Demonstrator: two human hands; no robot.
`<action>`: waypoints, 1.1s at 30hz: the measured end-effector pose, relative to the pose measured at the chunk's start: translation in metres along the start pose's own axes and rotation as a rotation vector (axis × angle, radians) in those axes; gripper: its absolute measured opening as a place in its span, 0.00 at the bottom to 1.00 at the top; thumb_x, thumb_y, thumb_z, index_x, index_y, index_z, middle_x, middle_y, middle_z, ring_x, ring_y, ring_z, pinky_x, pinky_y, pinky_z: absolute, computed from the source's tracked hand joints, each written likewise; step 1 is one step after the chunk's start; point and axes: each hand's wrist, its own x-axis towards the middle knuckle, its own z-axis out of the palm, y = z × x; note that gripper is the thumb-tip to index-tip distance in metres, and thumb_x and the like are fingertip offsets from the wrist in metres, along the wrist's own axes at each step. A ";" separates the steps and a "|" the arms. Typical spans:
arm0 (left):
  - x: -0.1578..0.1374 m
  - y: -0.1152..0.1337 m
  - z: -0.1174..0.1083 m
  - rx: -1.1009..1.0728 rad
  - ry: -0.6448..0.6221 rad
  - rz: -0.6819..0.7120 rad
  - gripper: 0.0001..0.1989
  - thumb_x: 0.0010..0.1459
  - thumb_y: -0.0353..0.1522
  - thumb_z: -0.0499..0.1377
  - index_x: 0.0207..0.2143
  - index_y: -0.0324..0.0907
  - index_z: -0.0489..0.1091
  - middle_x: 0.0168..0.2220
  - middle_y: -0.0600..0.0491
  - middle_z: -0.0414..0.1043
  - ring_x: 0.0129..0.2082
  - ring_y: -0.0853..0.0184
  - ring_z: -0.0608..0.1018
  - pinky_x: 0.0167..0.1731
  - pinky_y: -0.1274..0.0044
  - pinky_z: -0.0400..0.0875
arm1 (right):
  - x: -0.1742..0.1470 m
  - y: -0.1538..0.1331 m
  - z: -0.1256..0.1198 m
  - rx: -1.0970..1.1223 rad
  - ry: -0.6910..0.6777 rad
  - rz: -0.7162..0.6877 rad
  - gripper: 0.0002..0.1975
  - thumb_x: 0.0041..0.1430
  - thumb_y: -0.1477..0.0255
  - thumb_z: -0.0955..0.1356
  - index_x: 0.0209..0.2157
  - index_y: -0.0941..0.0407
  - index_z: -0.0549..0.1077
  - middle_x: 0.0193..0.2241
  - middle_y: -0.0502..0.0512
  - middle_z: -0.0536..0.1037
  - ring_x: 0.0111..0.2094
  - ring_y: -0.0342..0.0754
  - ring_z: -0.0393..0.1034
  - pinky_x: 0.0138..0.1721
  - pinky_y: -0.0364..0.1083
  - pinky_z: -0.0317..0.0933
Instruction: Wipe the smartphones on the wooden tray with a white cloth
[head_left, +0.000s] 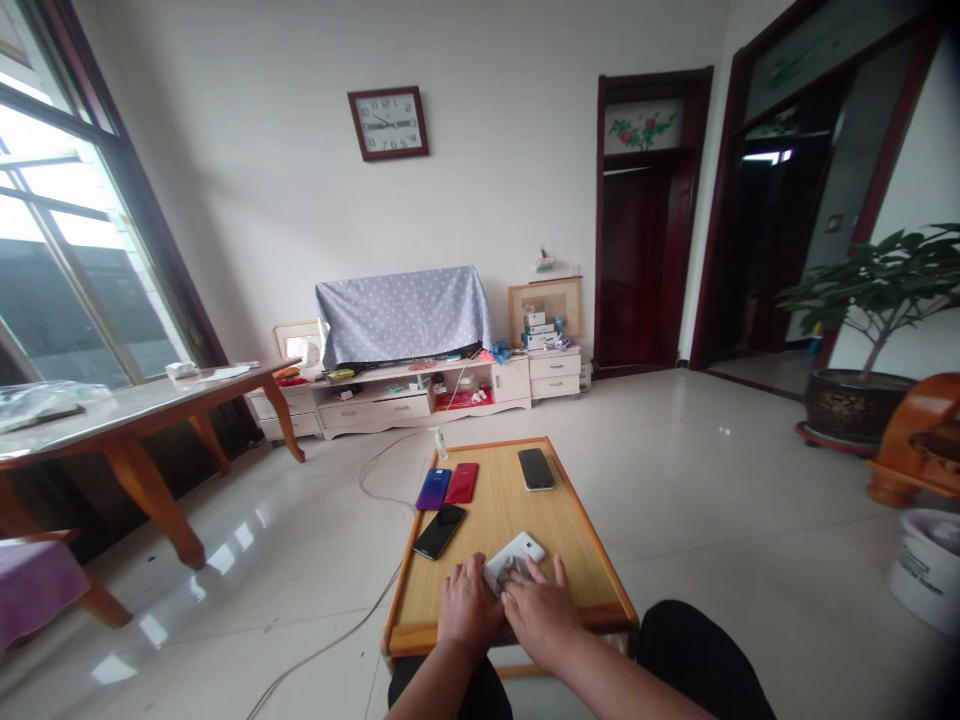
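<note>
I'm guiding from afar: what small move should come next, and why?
Perhaps lift the right hand slightly, with the left hand steadying the white smartphone by its left end. The right fingers lie across its back and partly cover a grey patch; I can't tell what that is, so uncovering it seems sensible.

1. Lit by daylight through the tall, dark-framed glass window at far left, bleached white in places.
2. Shaded gently across the plain white wall, greyer beside the window.
3. Mirrored in bright patches on the glossy, pale tile floor.
4. Nearly black inside the dark red wooden doorway at right.
5. Stretched and tilted towards the edges; darkened at the top right corner.
6. Soft in fine detail.
</note>
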 end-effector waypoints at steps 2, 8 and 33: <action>-0.001 0.001 -0.001 -0.006 0.004 0.006 0.27 0.54 0.43 0.59 0.55 0.47 0.62 0.54 0.50 0.72 0.55 0.59 0.69 0.52 0.72 0.59 | 0.001 0.002 -0.001 -0.007 0.001 0.000 0.25 0.72 0.64 0.51 0.52 0.46 0.75 0.58 0.50 0.74 0.68 0.58 0.52 0.66 0.69 0.19; -0.001 0.006 -0.005 0.012 0.007 0.009 0.25 0.57 0.46 0.56 0.55 0.47 0.62 0.54 0.49 0.72 0.55 0.59 0.69 0.53 0.71 0.58 | 0.036 0.005 -0.001 -0.005 0.033 0.035 0.25 0.71 0.62 0.52 0.52 0.46 0.76 0.60 0.51 0.73 0.68 0.60 0.50 0.65 0.71 0.20; 0.074 0.002 0.001 0.082 -0.003 0.005 0.20 0.51 0.37 0.59 0.48 0.46 0.69 0.51 0.48 0.71 0.54 0.54 0.69 0.51 0.68 0.61 | 0.091 0.055 0.013 -0.038 0.058 0.100 0.22 0.71 0.63 0.54 0.58 0.40 0.70 0.63 0.45 0.68 0.69 0.59 0.49 0.66 0.72 0.28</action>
